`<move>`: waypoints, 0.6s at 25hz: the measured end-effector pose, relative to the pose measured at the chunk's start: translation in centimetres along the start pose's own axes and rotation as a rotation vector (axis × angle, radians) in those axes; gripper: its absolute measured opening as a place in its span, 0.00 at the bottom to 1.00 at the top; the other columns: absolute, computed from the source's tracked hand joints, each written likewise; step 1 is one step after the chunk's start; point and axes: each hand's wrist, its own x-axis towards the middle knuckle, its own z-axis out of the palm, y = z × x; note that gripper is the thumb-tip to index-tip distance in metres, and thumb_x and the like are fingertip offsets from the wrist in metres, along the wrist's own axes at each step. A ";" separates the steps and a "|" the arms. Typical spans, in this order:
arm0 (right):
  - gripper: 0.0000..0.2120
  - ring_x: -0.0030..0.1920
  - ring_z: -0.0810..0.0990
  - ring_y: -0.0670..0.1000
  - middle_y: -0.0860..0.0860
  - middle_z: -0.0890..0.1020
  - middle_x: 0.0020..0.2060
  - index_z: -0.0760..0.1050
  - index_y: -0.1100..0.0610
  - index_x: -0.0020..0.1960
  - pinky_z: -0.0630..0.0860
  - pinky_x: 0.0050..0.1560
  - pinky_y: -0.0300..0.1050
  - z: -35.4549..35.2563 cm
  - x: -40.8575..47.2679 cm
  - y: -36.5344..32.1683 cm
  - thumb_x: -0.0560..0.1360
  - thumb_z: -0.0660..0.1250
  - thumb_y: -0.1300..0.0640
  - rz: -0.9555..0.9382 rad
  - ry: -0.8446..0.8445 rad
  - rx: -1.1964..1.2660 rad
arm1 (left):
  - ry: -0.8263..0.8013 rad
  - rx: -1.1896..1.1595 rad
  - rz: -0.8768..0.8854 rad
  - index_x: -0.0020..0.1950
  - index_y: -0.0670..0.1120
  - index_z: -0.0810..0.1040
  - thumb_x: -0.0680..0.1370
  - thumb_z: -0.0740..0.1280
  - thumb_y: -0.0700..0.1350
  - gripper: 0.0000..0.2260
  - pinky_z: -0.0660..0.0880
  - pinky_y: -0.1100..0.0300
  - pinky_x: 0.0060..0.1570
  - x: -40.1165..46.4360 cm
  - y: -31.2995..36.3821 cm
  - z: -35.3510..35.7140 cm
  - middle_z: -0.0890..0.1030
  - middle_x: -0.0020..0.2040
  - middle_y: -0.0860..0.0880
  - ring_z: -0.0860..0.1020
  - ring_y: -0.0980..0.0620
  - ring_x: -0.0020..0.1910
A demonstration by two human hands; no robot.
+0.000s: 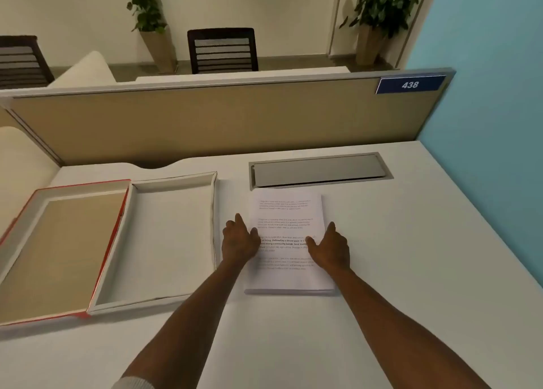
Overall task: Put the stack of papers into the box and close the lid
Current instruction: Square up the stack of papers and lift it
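Observation:
A stack of printed white papers [286, 212] lies flat on the white desk [411, 256], right of centre. My left hand [239, 240] rests at the stack's left edge, thumb on the top sheet. At the right edge sits my right hand [330, 249], its thumb also on the sheet. Both hands have their fingers spread and lift nothing. To the left stands the shallow white box [164, 241], empty, with its red-edged lid [53, 250] folded open flat beside it, brown inside showing.
A grey cable-tray cover [318, 169] is set into the desk just behind the papers. A tan partition [205, 118] with a blue "438" sign [410, 84] closes the back. A blue wall [493, 124] runs along the right. Chairs and potted plants stand beyond.

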 end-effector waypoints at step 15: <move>0.42 0.70 0.74 0.61 0.59 0.74 0.71 0.55 0.60 0.79 0.73 0.67 0.54 0.4 1.3 0.4 0.75 0.72 0.47 0.003 0.022 -0.024 | -0.020 -0.434 -0.415 0.67 0.43 0.69 0.75 0.69 0.59 0.28 0.78 0.44 0.62 2.0 2.7 2.5 0.78 0.60 0.45 0.79 0.40 0.60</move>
